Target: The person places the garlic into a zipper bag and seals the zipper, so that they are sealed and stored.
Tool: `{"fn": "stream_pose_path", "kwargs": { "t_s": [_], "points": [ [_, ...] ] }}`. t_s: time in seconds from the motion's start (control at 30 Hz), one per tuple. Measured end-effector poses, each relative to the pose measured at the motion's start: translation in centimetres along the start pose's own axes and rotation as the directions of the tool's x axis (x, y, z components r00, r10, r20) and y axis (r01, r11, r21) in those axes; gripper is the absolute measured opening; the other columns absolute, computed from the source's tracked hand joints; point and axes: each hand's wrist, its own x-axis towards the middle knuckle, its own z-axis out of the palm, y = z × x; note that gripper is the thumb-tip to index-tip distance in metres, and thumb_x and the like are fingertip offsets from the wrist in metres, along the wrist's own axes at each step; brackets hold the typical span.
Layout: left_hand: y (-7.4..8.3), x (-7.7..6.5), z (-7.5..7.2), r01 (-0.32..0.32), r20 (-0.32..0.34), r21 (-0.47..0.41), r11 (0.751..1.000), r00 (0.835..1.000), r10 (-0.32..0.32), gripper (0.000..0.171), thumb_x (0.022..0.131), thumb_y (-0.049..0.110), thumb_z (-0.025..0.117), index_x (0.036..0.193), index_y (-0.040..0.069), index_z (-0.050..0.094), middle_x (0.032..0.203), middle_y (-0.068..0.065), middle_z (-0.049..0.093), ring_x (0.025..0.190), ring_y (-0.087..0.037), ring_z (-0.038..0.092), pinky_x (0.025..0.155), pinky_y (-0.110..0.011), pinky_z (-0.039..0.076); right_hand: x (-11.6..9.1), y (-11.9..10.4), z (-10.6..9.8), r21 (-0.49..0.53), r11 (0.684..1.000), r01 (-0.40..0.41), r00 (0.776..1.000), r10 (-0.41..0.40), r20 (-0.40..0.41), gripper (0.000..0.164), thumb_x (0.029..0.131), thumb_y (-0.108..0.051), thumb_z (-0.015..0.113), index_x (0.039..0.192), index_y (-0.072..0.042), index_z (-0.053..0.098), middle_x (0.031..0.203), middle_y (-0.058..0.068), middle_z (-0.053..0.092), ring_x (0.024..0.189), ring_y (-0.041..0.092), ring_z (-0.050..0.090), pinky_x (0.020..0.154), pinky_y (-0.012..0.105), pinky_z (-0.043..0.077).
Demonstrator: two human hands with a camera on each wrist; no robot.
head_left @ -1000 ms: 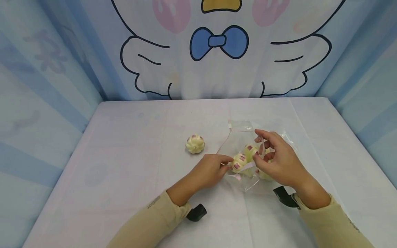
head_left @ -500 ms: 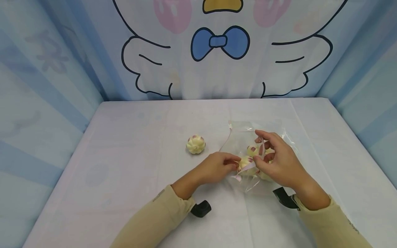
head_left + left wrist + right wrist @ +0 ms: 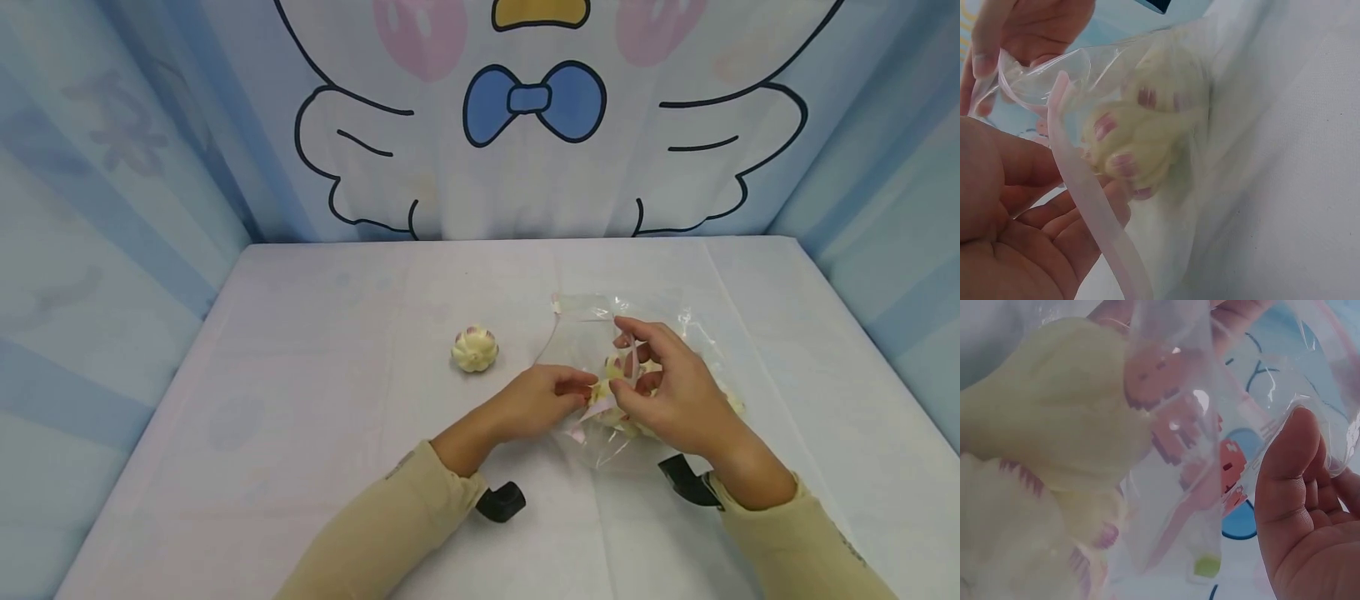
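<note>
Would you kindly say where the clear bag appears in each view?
Head: the clear bag, right of centre.
Left wrist: the clear bag, middle, reaching upper left.
Right wrist: the clear bag, across top and middle.
Shared landmark: the right hand, top left in the left wrist view, lower right in its own.

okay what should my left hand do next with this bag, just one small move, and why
I'd probably ease the left hand back out, leaving the nearest bulb inside the clear bag. That bulb appears to lie past the pink strip, the right hand pinches the bag's edge, and a loose bulb sits on the table, so freeing that hand seems useful.
</note>
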Motion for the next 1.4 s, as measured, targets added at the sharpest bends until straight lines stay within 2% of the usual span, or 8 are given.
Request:
{"fn": "stream_pose_path", "kwargs": {
  "t_s": [0.2,0.37,0.73,0.87,1.0,1.13,1.27,1.4],
  "points": [
    [0.2,0.1,0.2,0.002,0.008,-0.014,1.0,1.0,-0.002,0.034,0.1,0.014,0.06,0.134,0.01,0.064,0.119,0.003,0.069,0.111,-0.004,0.06,0.093,-0.022,0.046,0.0,0.0,0.0,-0.012,1.0,-0.003,1.0,0.003,-0.001,0.063,0.08,0.008,0.073,0.138,0.004,0.05,0.112,0.011,0.058,0.083,0.012,0.049,0.065,0.015,0.05],
    [0.2,-0.3,-0.2,0.02,0.008,-0.002,1.0,1.0,-0.02,0.037,0.101,0.018,0.06,0.137,0.012,0.063,0.125,0.003,0.067,0.116,-0.006,0.059,0.097,-0.025,0.046,0.0,0.0,-0.2,-0.019,1.0,-0.005,1.0,0.005,-0.002,0.063,0.08,0.008,0.073,0.138,0.005,0.05,0.112,0.011,0.058,0.084,0.013,0.049,0.065,0.015,0.05],
    [0.3,-2.4,-2.6,0.01,0.017,-0.023,1.0,1.0,-0.01,0.04,0.099,0.021,0.065,0.138,0.012,0.062,0.131,0.003,0.063,0.117,-0.01,0.06,0.094,-0.027,0.049,0.0,0.1,-0.2,-0.014,1.0,-0.018,1.0,0.017,-0.002,0.064,0.08,0.007,0.074,0.139,0.004,0.049,0.114,0.011,0.058,0.084,0.013,0.049,0.064,0.015,0.049],
    [0.5,-3.4,-3.6,-0.006,-0.005,-0.032,0.999,1.0,0.006,0.044,0.096,0.023,0.069,0.137,0.012,0.062,0.133,0.001,0.062,0.117,-0.012,0.059,0.095,-0.029,0.05,0.0,0.0,-0.3,-0.02,1.0,-0.024,1.0,0.024,0.002,0.063,0.081,0.006,0.074,0.139,0.004,0.049,0.114,0.011,0.058,0.085,0.013,0.048,0.065,0.015,0.049],
    [0.6,-4.2,-4.5,-0.005,-0.04,-0.026,1.0,0.999,0.004,0.045,0.094,0.021,0.072,0.137,0.014,0.062,0.136,-0.002,0.06,0.122,-0.016,0.057,0.097,-0.033,0.05,-0.1,0.1,-0.3,-0.018,1.0,-0.024,1.0,0.024,0.002,0.064,0.081,0.006,0.074,0.14,0.004,0.049,0.115,0.012,0.057,0.086,0.013,0.048,0.064,0.015,0.048],
    [0.3,-4.9,-5.5,0.006,-0.108,0.005,1.0,0.994,-0.005,0.046,0.092,0.021,0.074,0.136,0.016,0.063,0.138,0.0,0.057,0.127,-0.022,0.054,0.097,-0.037,0.05,-0.1,0.1,-0.3,-0.012,1.0,-0.017,1.0,0.017,0.0,0.064,0.081,0.007,0.074,0.139,0.005,0.049,0.115,0.012,0.058,0.086,0.013,0.048,0.064,0.015,0.048],
    [-0.3,-5.4,-6.4,0.024,-0.196,0.008,1.0,0.98,-0.022,0.048,0.092,0.021,0.075,0.138,0.019,0.062,0.138,-0.001,0.055,0.127,-0.027,0.053,0.098,-0.041,0.049,-0.1,0.1,-0.3,-0.014,1.0,-0.018,1.0,0.018,0.0,0.064,0.081,0.006,0.074,0.14,0.005,0.049,0.115,0.013,0.058,0.086,0.013,0.048,0.064,0.015,0.048],
    [-0.9,-5.7,-7.1,0.032,-0.263,-0.005,0.999,0.964,-0.032,0.051,0.092,0.02,0.075,0.14,0.018,0.059,0.142,-0.002,0.051,0.129,-0.024,0.049,0.102,-0.042,0.046,-0.1,0.1,-0.4,-0.012,1.0,-0.016,1.0,0.016,-0.001,0.064,0.081,0.007,0.074,0.139,0.006,0.049,0.115,0.013,0.058,0.087,0.013,0.048,0.064,0.015,0.048]
  ]
}}
